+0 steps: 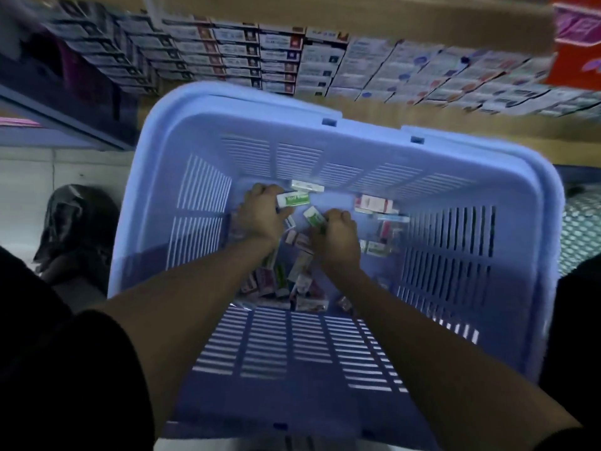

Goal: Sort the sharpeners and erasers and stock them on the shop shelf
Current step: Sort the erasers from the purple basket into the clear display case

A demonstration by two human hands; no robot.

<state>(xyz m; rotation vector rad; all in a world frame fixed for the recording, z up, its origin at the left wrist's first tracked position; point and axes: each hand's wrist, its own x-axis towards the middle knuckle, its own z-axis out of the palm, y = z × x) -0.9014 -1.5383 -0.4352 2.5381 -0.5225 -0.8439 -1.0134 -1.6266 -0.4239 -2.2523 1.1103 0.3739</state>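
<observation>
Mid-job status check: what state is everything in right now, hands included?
Left hand: in the basket, pinching a green-label eraser.
Right hand: in the basket, gripping a second green eraser.
Basket: open-topped, loose small packs on its floor.
Shelf: stocked with stacked boxes.

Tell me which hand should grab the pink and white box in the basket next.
Right, probably. The right hand sits nearer the pink and white box; the left hand would have to cross over it. Both hands grip green erasers, though.

Shelf boxes [422, 70] blurred — small packets [279, 284] under the forearms partly hidden.
</observation>
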